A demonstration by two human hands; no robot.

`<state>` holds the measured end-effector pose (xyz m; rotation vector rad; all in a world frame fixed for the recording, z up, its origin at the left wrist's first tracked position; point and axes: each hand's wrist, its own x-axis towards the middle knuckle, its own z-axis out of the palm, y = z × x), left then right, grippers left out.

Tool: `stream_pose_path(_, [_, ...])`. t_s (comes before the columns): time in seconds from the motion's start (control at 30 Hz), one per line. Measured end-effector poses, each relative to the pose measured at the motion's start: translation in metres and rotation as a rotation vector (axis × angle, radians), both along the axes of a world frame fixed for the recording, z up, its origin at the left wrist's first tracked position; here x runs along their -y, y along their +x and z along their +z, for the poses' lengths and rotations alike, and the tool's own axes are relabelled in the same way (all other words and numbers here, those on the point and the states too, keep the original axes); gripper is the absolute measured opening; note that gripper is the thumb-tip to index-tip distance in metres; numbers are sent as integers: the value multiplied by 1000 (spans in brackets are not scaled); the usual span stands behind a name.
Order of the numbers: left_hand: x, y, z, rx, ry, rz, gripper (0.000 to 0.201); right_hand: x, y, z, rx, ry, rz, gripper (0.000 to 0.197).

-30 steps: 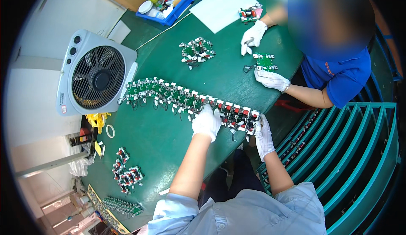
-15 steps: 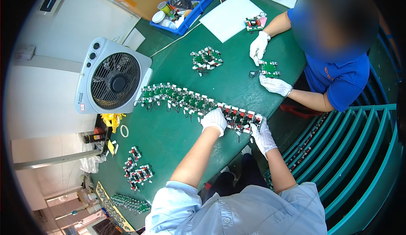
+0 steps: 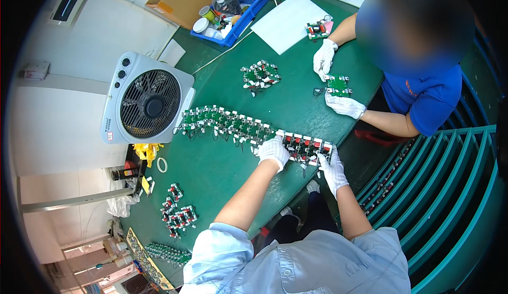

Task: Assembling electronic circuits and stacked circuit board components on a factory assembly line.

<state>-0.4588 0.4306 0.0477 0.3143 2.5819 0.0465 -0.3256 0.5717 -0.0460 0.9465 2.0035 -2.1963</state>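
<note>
A long row of green circuit boards (image 3: 226, 122) lies across the green table, with white connectors and dark leads along its side. At its right end, the boards with red parts (image 3: 308, 147) are between my two white-gloved hands. My left hand (image 3: 274, 152) is closed on the left end of this red-part group, next to the plainer boards. My right hand (image 3: 333, 171) grips the group's right end at the table edge, thumb on the near side. Glove and boards hide part of the fingers of both hands.
Across the table a co-worker's gloved hands (image 3: 344, 106) hold a single circuit board (image 3: 337, 85). A fan (image 3: 151, 101) stands at the left, a blue bin (image 3: 231, 39) at the back. Board clusters (image 3: 261, 76) lie about; a teal rack (image 3: 423, 188) stands at right.
The view has shifted slightly, so table things appear a little farther right. Both my hands stay on the red-part boards with hardly any visible movement.
</note>
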Motion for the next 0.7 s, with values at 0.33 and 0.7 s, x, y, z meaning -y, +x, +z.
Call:
stream_pose_path(0.33, [16, 3, -17, 37, 259, 361, 38, -6, -4, 38, 81, -207, -83, 53])
stream_pose_path(0.7, [19, 23, -36, 177, 393, 450, 43, -10, -9, 63, 201, -208, -36, 51])
